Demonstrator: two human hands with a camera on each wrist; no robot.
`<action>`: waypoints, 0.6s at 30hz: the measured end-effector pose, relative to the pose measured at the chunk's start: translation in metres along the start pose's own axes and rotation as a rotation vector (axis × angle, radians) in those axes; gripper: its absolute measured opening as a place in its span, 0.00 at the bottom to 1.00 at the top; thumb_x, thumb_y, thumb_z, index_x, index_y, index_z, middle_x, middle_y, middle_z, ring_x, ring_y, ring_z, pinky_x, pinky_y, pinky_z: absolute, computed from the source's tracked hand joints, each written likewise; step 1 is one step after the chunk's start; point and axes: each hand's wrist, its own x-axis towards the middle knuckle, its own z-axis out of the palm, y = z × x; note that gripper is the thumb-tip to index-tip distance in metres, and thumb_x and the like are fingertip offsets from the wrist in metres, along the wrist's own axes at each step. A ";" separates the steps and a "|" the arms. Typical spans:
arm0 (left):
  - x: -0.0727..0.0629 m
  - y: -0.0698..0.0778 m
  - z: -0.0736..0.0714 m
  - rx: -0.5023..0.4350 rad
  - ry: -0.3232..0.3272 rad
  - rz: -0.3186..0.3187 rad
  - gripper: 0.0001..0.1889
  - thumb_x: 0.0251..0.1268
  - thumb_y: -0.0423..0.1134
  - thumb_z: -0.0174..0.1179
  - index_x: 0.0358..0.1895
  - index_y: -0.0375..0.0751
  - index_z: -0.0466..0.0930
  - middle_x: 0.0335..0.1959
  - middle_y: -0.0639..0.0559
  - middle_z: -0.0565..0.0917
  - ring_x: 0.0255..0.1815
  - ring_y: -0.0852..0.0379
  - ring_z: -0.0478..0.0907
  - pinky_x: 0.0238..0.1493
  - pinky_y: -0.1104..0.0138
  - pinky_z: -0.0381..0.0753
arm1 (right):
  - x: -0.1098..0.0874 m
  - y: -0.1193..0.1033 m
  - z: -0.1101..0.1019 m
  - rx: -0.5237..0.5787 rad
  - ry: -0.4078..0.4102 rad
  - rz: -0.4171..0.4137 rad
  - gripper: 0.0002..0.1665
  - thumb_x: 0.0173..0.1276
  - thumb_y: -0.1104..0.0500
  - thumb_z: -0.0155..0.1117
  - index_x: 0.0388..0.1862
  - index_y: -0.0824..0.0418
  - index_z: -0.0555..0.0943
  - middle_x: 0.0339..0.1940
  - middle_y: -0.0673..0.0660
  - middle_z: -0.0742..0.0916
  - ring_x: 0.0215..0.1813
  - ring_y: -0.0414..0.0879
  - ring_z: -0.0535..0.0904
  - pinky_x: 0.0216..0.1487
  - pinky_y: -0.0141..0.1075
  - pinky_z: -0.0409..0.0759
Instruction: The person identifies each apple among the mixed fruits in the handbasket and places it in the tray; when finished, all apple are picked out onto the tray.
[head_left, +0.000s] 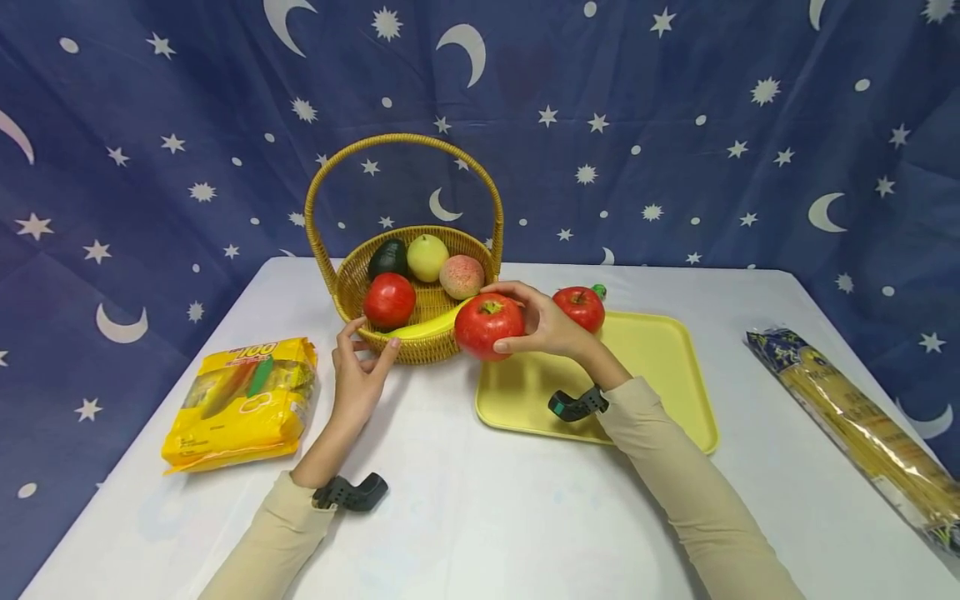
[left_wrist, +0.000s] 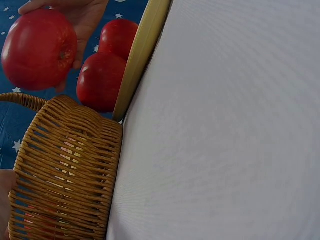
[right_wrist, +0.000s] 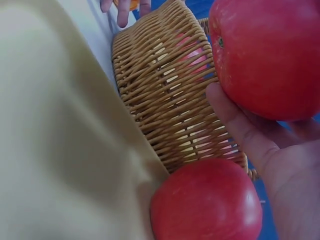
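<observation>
My right hand (head_left: 551, 325) grips a red apple (head_left: 489, 327), holding it up at the front right of the wicker basket (head_left: 423, 352). At the basket's front left, my left hand (head_left: 360, 379) holds the rim, thumb on the front and fingers at the side. Inside the basket lie a dark green avocado (head_left: 387, 258), a yellow-green pear (head_left: 427, 257), a peach (head_left: 461, 277), a red round fruit (head_left: 389, 301) and a banana (head_left: 431, 326). Another red apple (head_left: 579, 307) sits at the yellow tray's (head_left: 660, 375) back left; the left wrist view shows two red fruits (left_wrist: 102, 82) there.
A yellow snack bag (head_left: 243, 404) lies on the white table (head_left: 480, 517) to the left. Toward the right edge lies a clear pack of spaghetti (head_left: 862, 425). The basket's tall handle (head_left: 405, 138) arches over the fruit. A small green thing (head_left: 599, 291) shows behind the apple.
</observation>
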 end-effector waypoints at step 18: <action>-0.001 0.000 0.000 -0.002 -0.007 -0.008 0.34 0.71 0.46 0.58 0.73 0.49 0.50 0.55 0.36 0.60 0.41 0.45 0.77 0.36 0.77 0.73 | -0.016 0.011 -0.006 -0.048 0.008 0.047 0.42 0.53 0.66 0.76 0.66 0.68 0.67 0.63 0.64 0.73 0.64 0.55 0.70 0.61 0.47 0.75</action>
